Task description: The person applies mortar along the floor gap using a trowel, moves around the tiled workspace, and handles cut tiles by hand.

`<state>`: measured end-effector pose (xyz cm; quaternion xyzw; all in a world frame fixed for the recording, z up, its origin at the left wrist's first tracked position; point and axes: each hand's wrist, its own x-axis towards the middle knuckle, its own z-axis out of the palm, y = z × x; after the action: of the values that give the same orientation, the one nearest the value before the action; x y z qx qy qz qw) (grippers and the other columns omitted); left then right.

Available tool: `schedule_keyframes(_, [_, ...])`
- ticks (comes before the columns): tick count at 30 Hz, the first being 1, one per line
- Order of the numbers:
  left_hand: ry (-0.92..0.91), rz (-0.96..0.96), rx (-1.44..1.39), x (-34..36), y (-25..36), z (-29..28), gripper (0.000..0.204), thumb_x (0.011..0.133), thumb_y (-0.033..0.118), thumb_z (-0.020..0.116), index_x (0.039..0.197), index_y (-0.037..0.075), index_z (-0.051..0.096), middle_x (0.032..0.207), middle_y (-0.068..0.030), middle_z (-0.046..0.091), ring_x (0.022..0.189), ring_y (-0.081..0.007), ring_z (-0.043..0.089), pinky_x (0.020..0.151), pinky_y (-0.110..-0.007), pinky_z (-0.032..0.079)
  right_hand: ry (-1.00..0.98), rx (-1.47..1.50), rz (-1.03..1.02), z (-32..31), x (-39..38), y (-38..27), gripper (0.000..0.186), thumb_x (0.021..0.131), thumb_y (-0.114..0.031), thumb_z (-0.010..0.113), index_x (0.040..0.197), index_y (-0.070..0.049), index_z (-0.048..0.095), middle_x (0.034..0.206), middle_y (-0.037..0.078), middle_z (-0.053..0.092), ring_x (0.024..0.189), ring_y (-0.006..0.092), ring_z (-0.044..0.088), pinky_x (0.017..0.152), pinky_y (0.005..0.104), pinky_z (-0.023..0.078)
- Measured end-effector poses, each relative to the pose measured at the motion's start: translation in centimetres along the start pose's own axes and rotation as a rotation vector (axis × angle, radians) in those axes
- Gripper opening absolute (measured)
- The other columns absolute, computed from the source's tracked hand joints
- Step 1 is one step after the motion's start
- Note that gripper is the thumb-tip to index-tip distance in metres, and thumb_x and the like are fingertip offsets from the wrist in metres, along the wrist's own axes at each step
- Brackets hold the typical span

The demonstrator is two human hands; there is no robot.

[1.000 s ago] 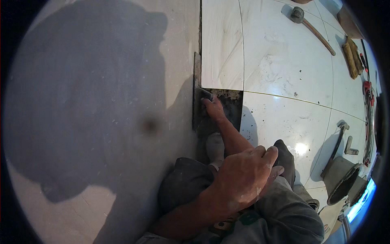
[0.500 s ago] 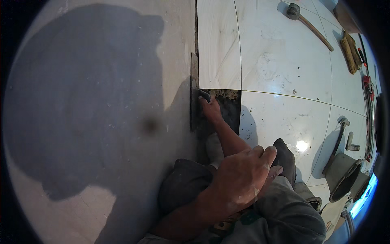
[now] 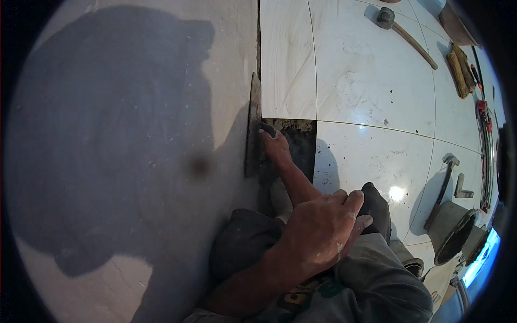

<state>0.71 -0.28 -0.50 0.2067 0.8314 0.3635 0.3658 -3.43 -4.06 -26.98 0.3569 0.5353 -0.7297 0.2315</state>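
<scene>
My right hand (image 3: 276, 146) is closed round the dark handle of a flat rectangular trowel (image 3: 252, 142). The narrow steel blade stands along the edge of a plain grey surface (image 3: 226, 177), tilted so that part of its face shows. Beside that hand lies a dark gap (image 3: 300, 148) between the tiles, with rough mortar along its far edge. My left hand (image 3: 323, 229) crosses in front of my right forearm, above my bent leg. Its fingers are curled and the thumb sticks out; the palm side is hidden.
Pale tiles (image 3: 377, 156) with scattered crumbs cover the right side. A rubber mallet (image 3: 406, 37) and wooden pieces (image 3: 459, 70) lie at the far right. Nearer are a hammer-like tool (image 3: 444, 185), a bent metal piece (image 3: 462, 188) and dirty buckets (image 3: 449, 234). My dark shoe (image 3: 377, 210) rests on the tiles.
The trowel blade has shifted slightly left and turned, so more of its face shows. My right hand has moved with it. My left hand keeps nearly the same place.
</scene>
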Motion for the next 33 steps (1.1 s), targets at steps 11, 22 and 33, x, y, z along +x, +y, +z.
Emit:
schedule_keyframes(11, [0.022, 0.027, 0.0, -0.1, -0.2, 0.3, 0.034, 0.087, 0.027, 0.057, 0.105, -0.001, 0.052, 0.089, -0.0192, 0.061, 0.083, -0.0345, 0.061, 0.069, -0.04, 0.049, -0.062, 0.154, 0.05, 0.0, -1.2, -2.4, 0.024, 0.081, -0.027, 0.062, 0.069, -0.007, 0.056, 0.056, 0.001, 0.051, 0.045, 0.0121, 0.048, 0.044, 0.0291, 0.04])
schedule_keyframes(22, [0.066, 0.078, -0.044, 0.1, 0.1, -0.1, 0.033, 0.086, 0.022, 0.06, 0.107, -0.001, 0.051, 0.088, -0.0194, 0.061, 0.08, -0.035, 0.061, 0.068, -0.04, 0.049, -0.08, 0.243, 0.125, -1.0, -0.2, -4.5, 0.028, 0.08, -0.029, 0.064, 0.065, -0.007, 0.056, 0.055, 0.002, 0.051, 0.045, 0.0133, 0.049, 0.044, 0.0296, 0.041])
schedule_keyframes(33, [0.038, 0.046, -0.008, 0.4, 0.7, -0.2, 0.033, 0.083, 0.016, 0.062, 0.109, 0.0, 0.052, 0.089, -0.0201, 0.061, 0.08, -0.035, 0.062, 0.069, -0.039, 0.049, -0.092, 0.23, 0.032, -0.2, -1.6, -5.4, 0.038, 0.079, -0.035, 0.062, 0.083, 0.001, 0.052, 0.06, 0.004, 0.049, 0.05, 0.0152, 0.05, 0.047, 0.0317, 0.041])
